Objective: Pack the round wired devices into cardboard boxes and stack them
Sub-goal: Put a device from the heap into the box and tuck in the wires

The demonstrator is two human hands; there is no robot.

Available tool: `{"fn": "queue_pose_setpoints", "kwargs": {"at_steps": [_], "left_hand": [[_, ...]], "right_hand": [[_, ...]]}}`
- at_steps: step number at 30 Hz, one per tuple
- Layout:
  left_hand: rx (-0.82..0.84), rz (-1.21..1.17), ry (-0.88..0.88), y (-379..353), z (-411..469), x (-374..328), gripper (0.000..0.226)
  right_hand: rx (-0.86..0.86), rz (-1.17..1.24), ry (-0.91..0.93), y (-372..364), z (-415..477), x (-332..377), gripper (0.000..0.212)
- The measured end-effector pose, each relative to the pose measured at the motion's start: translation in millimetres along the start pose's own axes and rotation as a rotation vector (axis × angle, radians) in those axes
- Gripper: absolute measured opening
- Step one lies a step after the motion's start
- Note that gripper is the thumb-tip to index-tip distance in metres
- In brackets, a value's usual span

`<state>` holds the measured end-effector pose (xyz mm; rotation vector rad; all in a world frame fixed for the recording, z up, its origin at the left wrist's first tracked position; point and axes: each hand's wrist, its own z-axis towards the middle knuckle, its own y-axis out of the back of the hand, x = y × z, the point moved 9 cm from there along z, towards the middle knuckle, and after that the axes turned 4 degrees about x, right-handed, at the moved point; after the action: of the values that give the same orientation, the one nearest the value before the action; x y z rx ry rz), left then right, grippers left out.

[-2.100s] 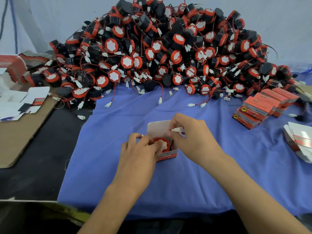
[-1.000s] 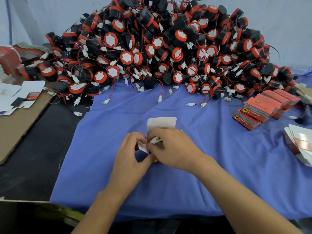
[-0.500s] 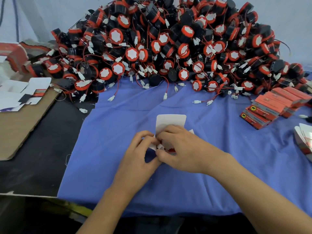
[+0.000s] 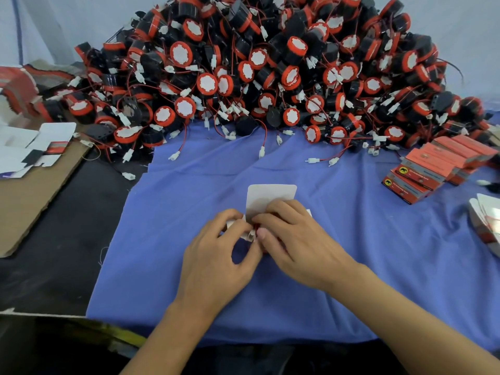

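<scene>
While only the head view is on offer, it shows the step clearly enough: closing one cardboard box (image 4: 271,198) on the blue cloth (image 4: 189,185) that covers the counter. The box sits at the middle of the cloth, its white lid flap standing up behind the fingers. The left hand (image 4: 216,255) pinches the box's left side flap between thumb and fingertips. The right hand (image 4: 295,239) is curled over the open top, grasping the box and covering the round wired device (image 4: 256,227) inside, of which only a sliver of red shows. A white connector (image 4: 251,235) pokes out between the two thumbs.

To do this well, I judge the connector and its lead should be pushed fully down beside the device before any flap folds, or it will be trapped in the seam. Then fold the side flaps flat and tuck the lid last, keeping the left grip steady so the box does not slide.

Behind, the heap of devices (image 4: 270,77) lies well apart; packed boxes (image 4: 422,171) are stacked at the right.
</scene>
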<state>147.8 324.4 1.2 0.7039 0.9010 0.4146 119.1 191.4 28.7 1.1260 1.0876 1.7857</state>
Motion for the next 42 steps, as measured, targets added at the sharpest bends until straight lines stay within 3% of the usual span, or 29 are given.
{"fn": "queue_pose_setpoints", "kwargs": {"at_steps": [8,12,22,32,35,39,42], "left_hand": [[0.022,-0.055,-0.099,-1,0,-9,0.027],[-0.002,-0.063,-0.12,-1,0,-8,0.016],[-0.017,0.017,-0.07,-2,-1,-3,0.017],[0.068,0.084,-0.112,-11,1,-7,0.022],[0.036,-0.049,-0.111,-10,-1,-6,0.016],[-0.041,-0.388,-0.099,-2,-2,0,0.05],[-0.004,-0.421,-0.008,-6,0,9,0.049]], "right_hand": [[-0.151,0.03,-0.03,-1,-8,-1,0.026],[-0.151,0.057,-0.024,-1,-9,0,0.025],[-0.123,0.078,-0.083,-10,-7,-5,0.022],[-0.441,0.039,-0.113,0,-29,-10,0.011],[-0.458,-0.004,-0.126,1,-29,-9,0.01],[-0.486,-0.018,-0.114,3,-32,-11,0.013],[-0.526,0.104,-0.142,3,-37,-19,0.023]]}}
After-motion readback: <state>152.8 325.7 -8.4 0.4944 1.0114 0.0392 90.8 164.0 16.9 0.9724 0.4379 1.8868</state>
